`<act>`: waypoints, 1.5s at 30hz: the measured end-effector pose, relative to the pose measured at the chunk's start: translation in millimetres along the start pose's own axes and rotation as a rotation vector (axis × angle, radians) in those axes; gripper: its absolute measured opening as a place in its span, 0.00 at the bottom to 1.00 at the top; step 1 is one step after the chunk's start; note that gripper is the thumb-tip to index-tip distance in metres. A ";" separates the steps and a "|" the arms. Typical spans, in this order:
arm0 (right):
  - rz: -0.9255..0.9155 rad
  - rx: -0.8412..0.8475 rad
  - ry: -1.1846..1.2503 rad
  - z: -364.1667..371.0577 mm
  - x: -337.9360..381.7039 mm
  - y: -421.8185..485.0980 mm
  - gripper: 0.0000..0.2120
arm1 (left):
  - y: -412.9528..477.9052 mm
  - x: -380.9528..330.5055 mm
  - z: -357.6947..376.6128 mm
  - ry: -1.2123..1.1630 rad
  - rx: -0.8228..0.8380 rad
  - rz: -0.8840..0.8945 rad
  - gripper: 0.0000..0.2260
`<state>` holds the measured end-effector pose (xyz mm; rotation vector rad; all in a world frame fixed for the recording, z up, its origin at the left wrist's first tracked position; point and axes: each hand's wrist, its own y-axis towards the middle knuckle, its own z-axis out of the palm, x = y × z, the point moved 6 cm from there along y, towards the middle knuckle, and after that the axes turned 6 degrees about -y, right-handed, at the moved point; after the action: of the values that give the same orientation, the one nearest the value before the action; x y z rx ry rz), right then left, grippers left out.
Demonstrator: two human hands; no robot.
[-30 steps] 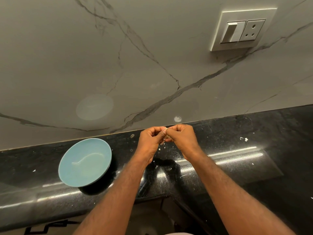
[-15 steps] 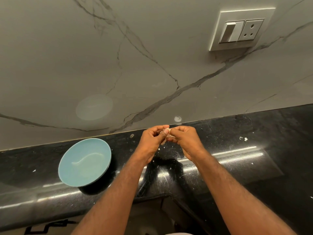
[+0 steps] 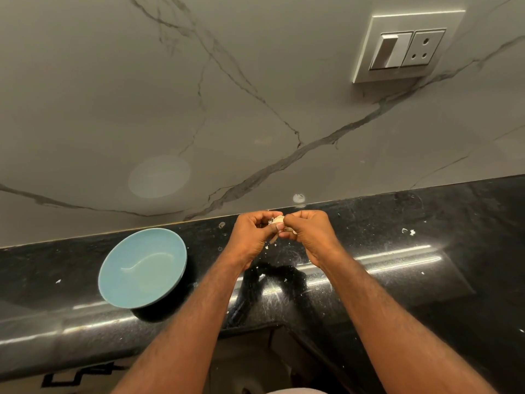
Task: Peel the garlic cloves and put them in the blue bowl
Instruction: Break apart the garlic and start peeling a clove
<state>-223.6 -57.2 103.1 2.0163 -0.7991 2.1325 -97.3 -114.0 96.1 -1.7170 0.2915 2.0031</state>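
Observation:
Both hands meet above the black counter near the wall. My left hand (image 3: 251, 237) and my right hand (image 3: 309, 234) pinch a pale garlic clove (image 3: 277, 220) between their fingertips. A thin strip of skin hangs below the clove. Most of the clove is hidden by the fingers. The blue bowl (image 3: 142, 268) stands on the counter to the left of my left hand, tilted toward me, and nothing shows inside it.
Small white bits of garlic skin (image 3: 408, 231) lie scattered on the black granite counter (image 3: 426, 280). The marble wall carries a switch and socket plate (image 3: 409, 46) at upper right. The counter's front edge runs along the bottom left.
The hands have stayed together at the same spot. More of the pale clove shows between the fingertips now, and a strip of skin hangs down.

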 end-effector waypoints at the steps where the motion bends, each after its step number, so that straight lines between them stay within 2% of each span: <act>1: -0.002 0.007 0.011 0.2 0.4 -0.4 0.02 | 0.4 -0.7 0.0 0.011 -0.003 0.005 0.09; 8: 0.023 0.024 0.153 -3.4 -1.9 -1.6 0.03 | 3.8 -5.3 1.8 0.087 0.033 0.031 0.10; 13: 0.058 0.122 0.293 -2.2 -0.8 -2.5 0.04 | 4.0 -6.6 -0.3 0.020 0.040 0.008 0.10; 18: 0.011 0.141 0.231 -1.1 1.6 -2.1 0.04 | 4.3 -4.1 -0.3 -0.064 0.038 -0.011 0.14; 22: -0.005 0.142 0.183 1.8 1.0 -0.5 0.04 | 5.0 1.6 -4.2 -0.086 -0.027 -0.039 0.16; 28: 0.005 0.113 0.138 1.6 -1.7 3.3 0.04 | 8.2 2.7 -8.0 -0.015 -0.091 -0.037 0.07; 35: -0.002 0.056 0.086 1.1 -5.9 5.9 0.09 | 4.9 6.5 -4.2 -0.038 -0.198 -0.025 0.06; 45: -0.021 -0.013 0.128 6.5 -16.6 4.8 0.04 | -2.9 7.9 4.2 0.054 -0.409 0.061 0.07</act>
<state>-217.8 -59.5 85.8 1.8510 -0.7676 2.2119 -100.3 -107.9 89.6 -2.0278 -0.0564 2.1750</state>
